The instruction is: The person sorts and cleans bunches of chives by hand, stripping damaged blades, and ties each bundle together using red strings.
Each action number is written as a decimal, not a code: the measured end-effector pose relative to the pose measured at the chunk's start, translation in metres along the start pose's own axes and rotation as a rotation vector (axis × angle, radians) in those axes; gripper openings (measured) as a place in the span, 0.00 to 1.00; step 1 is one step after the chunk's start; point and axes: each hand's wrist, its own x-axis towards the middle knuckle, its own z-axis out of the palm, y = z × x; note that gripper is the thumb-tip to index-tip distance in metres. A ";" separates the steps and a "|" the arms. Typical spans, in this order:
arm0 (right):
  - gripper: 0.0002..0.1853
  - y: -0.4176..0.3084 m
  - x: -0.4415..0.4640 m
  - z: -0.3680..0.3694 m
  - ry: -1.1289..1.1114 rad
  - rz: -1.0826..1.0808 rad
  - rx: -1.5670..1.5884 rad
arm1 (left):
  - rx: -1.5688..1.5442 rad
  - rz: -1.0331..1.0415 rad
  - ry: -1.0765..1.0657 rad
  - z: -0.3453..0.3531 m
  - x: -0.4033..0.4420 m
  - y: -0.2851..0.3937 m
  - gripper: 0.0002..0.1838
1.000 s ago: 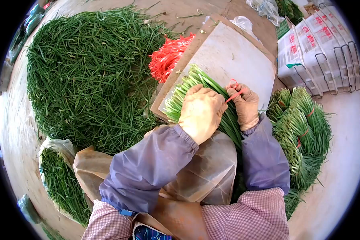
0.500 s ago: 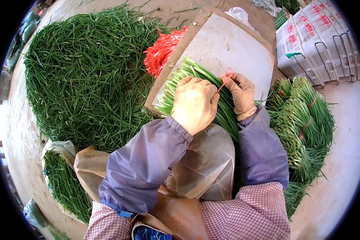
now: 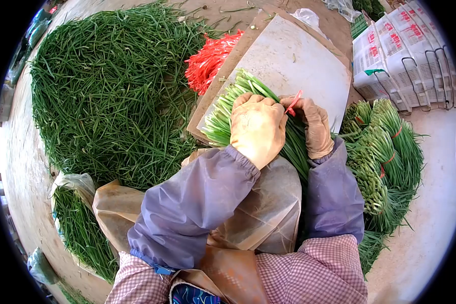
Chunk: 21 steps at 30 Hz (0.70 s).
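Observation:
A bunch of garlic chives [image 3: 221, 119] lies slanting on the pale board [image 3: 309, 55], its cut stem ends toward the upper left and its green leaves running down between my arms. My left hand [image 3: 258, 127], in a tan glove, is closed over the bunch from above. Just to its right, my gloved right hand [image 3: 315, 126] pinches a red tie [image 3: 293, 103] at the bunch, fingers bent close to the left fingertips. Part of the tie shows as a small loop; the rest is hidden by the hands and stems.
A large heap of loose chives [image 3: 106, 96] covers the floor at left. Red ties [image 3: 207, 63] are piled beside the board. Tied bunches [image 3: 385, 152] are stacked at right, below white crates [image 3: 405, 55]. A bag of chives [image 3: 81, 233] stands at lower left.
My right hand has turned and drawn in toward the left hand, bringing the red tie closer around the stems. Both hands appear slightly farther right in view.

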 end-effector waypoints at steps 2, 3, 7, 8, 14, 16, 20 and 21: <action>0.09 0.010 0.002 -0.004 0.002 -0.097 -0.253 | 0.023 -0.009 0.017 0.003 0.000 0.003 0.03; 0.09 0.011 0.005 0.000 -0.004 -0.148 -0.377 | 0.027 -0.009 0.033 0.003 0.000 0.004 0.03; 0.04 0.003 -0.002 0.017 0.041 -0.465 -0.718 | 0.016 0.017 0.012 -0.002 -0.003 -0.002 0.05; 0.03 0.002 -0.003 0.019 0.078 -0.627 -0.941 | -0.009 0.013 -0.038 -0.005 -0.004 -0.004 0.08; 0.05 -0.014 -0.001 0.032 0.101 -0.974 -1.429 | 0.050 0.282 -0.155 -0.036 0.017 -0.025 0.20; 0.05 -0.010 0.004 0.025 0.175 -0.945 -1.332 | 0.145 0.284 -0.318 -0.041 0.014 -0.029 0.26; 0.03 -0.013 -0.002 0.035 0.104 -0.747 -1.031 | 0.136 0.156 -0.069 -0.031 -0.023 -0.029 0.32; 0.03 -0.018 -0.008 0.043 0.059 -0.771 -1.035 | 0.132 0.101 -0.055 -0.031 -0.029 -0.026 0.32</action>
